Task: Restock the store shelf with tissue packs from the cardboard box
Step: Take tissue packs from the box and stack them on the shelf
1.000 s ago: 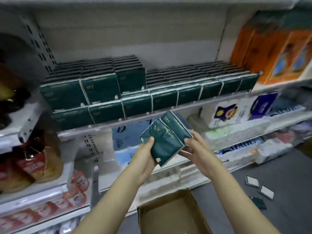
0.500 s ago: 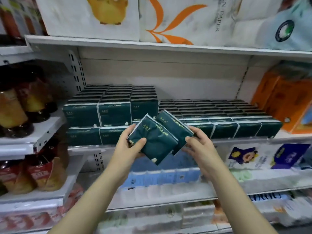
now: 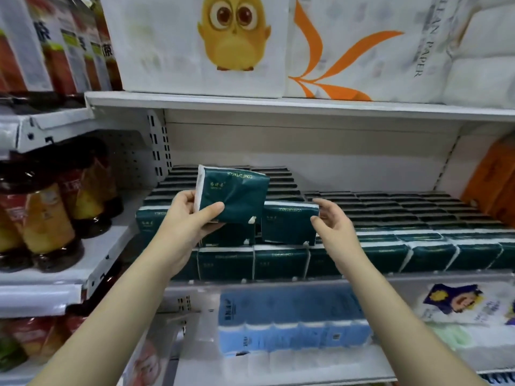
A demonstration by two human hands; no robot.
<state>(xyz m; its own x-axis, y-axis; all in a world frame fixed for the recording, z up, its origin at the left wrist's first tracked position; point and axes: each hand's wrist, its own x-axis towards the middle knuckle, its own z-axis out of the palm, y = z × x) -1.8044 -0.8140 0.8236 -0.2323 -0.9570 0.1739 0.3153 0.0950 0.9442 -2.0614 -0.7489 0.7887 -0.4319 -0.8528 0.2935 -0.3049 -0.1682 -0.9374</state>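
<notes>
at the far left, dark-capped bottles (image 3: pixel 41 218) with orange and red labels are stood on a white side shelf (image 3: pixel 92 254). the left hand (image 3: pixel 189 218) is raised in front of the middle shelf (image 3: pixel 278 284), and a dark green tissue pack (image 3: pixel 237 193) is gripped near its lower left corner: the thumb is laid across the front face and the other fingers are curled behind it. this pack is held in the air, slightly tilted, in front of the left end of the stocked packs (image 3: pixel 384 256), where they are piled two layers high. overhead, on the next shelf up, a white bag printed with a yellow owl (image 3: pixel 231 43) is seen. just right of the held pack, a second tissue pack (image 3: pixel 287 225) is stood on the bottom layer, at the right end of the upper layer, its front face turned outward. below, on the lower shelf, a light blue pack of rolls (image 3: pixel 289 321) is laid. the right end of the second tissue pack is lightly pinched by the right hand (image 3: pixel 337 229), with the thumb tip on the front edge and the index finger over the top corner; the remaining fingers are loosely curved. further right, the stocked packs are lined up one layer high in neat rows running to the back of the shelf. at the far right edge, orange packages (image 3: pixel 493 188) are stacked beside them.
</notes>
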